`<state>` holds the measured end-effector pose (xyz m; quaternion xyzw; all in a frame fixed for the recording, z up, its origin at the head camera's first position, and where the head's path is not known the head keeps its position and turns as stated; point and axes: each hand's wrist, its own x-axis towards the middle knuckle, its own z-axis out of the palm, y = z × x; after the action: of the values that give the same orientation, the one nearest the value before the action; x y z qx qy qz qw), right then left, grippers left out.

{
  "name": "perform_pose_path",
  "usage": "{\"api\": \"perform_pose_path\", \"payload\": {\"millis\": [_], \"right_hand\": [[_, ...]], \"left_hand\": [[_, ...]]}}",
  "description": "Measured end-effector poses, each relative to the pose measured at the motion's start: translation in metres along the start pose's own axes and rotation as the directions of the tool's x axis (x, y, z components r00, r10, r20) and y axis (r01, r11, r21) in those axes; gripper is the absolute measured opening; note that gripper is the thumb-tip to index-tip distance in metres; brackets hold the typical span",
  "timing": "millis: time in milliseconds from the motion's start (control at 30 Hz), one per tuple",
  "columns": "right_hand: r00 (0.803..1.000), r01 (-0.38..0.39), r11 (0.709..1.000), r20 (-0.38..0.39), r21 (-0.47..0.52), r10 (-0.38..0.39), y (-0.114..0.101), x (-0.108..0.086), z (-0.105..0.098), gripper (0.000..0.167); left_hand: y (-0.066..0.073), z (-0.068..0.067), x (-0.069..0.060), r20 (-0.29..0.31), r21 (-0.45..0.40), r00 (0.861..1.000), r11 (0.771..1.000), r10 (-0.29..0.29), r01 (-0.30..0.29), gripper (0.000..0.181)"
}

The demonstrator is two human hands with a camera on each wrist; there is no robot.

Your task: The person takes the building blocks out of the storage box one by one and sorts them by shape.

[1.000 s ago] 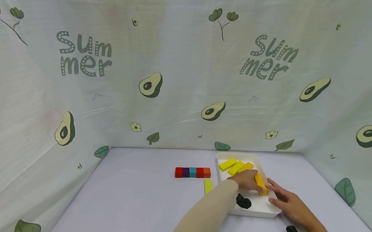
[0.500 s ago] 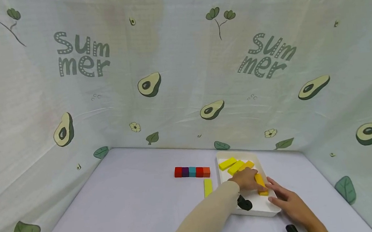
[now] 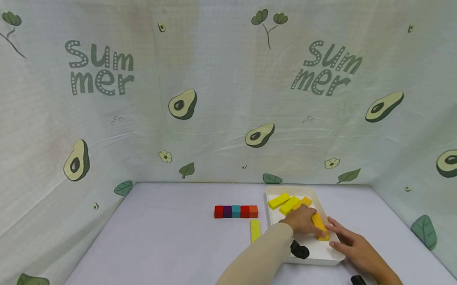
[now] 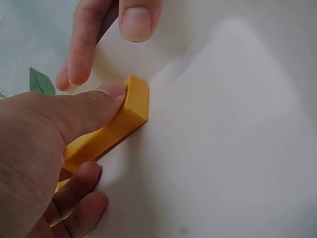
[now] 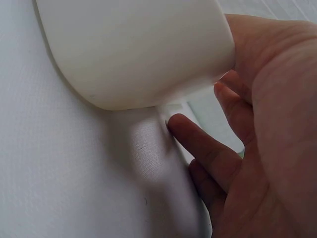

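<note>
My left hand reaches into the white tray and grips an orange-yellow block. In the left wrist view, the thumb presses the top of this block near its end, while curled fingers lie along its other side. The block rests low in the tray, near the right wall. My right hand is at the tray's right rim, its thumb over the edge and its fingers fairly straight outside. From the right wrist view, the fingers extend loosely beside the tray's outer wall.
Two yellow blocks and another orange-yellow block lie at the tray's far end. Left of the tray is a row of coloured cubes, with a yellow-green block nearer me. A printed cloth hangs behind the table.
Both hands stay nearly where they were, the left hand still gripping the orange-yellow block. The head view has shifted very slightly.
</note>
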<state>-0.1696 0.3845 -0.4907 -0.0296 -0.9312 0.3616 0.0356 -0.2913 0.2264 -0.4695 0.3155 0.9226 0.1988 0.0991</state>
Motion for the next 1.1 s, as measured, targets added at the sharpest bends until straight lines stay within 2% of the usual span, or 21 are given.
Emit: {"api": "perform_pose_path", "payload": {"millis": [200,367,500,600,700,967,1100], "right_hand": [[1.0,0.015,0.999,-0.012,-0.041,-0.015,0.003,0.0,-0.004,0.061],[1.0,0.008,1.0,-0.002,-0.01,-0.008,0.005,0.0,-0.003,0.062],[1.0,0.027,1.0,-0.007,0.01,-0.027,0.007,-0.003,0.001,0.06],[0.999,0.047,0.999,-0.021,-0.007,-0.048,0.008,-0.004,0.003,0.057],[0.998,0.05,0.999,-0.03,-0.018,-0.05,0.007,-0.004,0.003,0.057],[0.998,0.056,0.998,-0.032,-0.01,-0.056,0.006,-0.003,0.001,0.059],[0.998,0.061,0.998,-0.026,-0.01,-0.061,0.005,0.001,-0.002,0.06]], "left_hand": [[0.015,-0.003,-0.002,0.0,0.056,1.0,0.998,-0.004,0.004,0.072],[0.021,0.002,-0.002,-0.019,0.057,1.0,0.998,-0.02,0.021,0.069],[0.017,0.005,-0.006,-0.017,-0.036,0.999,0.998,-0.044,0.044,0.069],[0.014,0.003,-0.008,-0.03,-0.13,0.998,0.99,-0.055,0.051,0.071],[0.012,0.002,-0.008,-0.039,-0.188,0.998,0.981,-0.051,0.043,0.071],[0.012,-0.006,-0.008,-0.018,-0.248,0.997,0.967,-0.074,0.068,0.07],[0.01,-0.016,-0.01,-0.021,-0.243,0.999,0.969,-0.044,0.038,0.067]]}}
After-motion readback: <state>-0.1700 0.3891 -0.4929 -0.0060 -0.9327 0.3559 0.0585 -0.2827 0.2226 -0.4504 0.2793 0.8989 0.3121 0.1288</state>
